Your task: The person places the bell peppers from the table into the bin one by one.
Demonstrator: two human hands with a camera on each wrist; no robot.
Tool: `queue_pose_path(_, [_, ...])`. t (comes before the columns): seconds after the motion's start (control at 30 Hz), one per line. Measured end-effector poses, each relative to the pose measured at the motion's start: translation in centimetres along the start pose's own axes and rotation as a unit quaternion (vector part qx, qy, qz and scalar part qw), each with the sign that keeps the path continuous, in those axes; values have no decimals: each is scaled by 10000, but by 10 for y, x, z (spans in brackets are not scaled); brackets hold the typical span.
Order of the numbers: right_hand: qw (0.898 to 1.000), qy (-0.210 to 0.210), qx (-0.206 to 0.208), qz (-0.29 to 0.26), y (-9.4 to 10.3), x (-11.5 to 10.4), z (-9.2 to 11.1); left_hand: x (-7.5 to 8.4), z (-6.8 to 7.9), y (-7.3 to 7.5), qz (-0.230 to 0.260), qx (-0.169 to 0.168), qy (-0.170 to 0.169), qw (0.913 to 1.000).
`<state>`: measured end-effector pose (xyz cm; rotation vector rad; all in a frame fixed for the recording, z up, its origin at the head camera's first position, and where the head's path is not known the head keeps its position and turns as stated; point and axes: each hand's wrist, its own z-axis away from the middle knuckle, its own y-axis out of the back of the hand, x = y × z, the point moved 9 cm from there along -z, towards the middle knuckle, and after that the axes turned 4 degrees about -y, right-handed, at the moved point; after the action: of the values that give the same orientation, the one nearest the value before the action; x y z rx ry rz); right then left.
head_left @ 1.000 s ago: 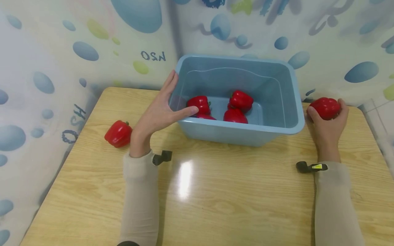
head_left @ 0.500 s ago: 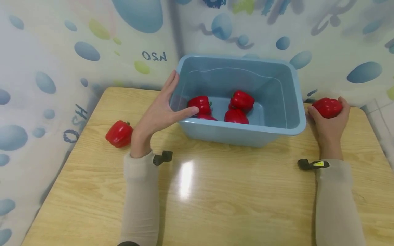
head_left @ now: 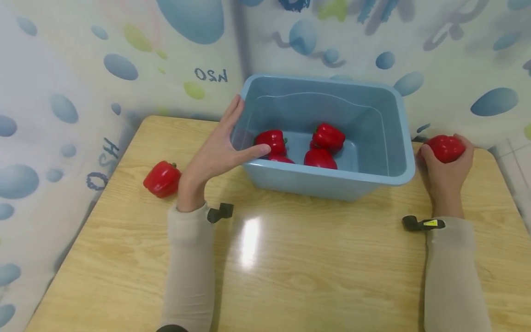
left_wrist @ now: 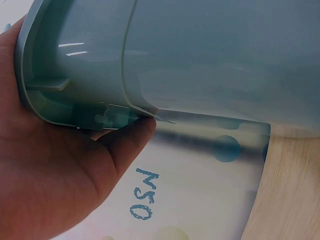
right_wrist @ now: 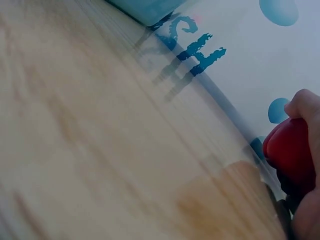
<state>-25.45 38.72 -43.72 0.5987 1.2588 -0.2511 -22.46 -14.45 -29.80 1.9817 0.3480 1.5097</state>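
Note:
A light blue plastic bin stands at the back of the table, with several red bell peppers inside. My left hand holds the bin's left front corner, thumb over the front rim and fingers along the left side. In the left wrist view the fingers reach beneath the rim. To the bin's right, near the table's back edge, my right hand grips another red bell pepper between thumb and fingers. The right wrist view shows this pepper at its right edge, partly hidden by the hand.
One more red bell pepper lies on the wooden table, left of my left wrist. A white wall with blue and green spots rises along the back and left sides. Small wrist cameras sit on both sleeves.
Both hands keep their hold on the bin and the pepper. The whole scene shifts slightly to the right in the head view; the pepper in the right hand sits slightly lower.

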Motion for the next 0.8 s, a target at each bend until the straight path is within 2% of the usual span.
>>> queue_pose_path(0.27, [9996,-119,84,-251,3,0,5,0,0,0,-40,-6,17,10000])
queue_pose_path(0.5, [9990,-405,103,-188,2,-1,14,-2,2,3,-104,53,34,9999])
queue_pose_path(0.63, [9993,-351,21,-89,4,-2,22,-2,1,2,-71,24,28,10000])
queue_pose_path(0.8, [9979,-99,-77,634,4,-8,35,-2,-2,0,32,-10,-38,10000])
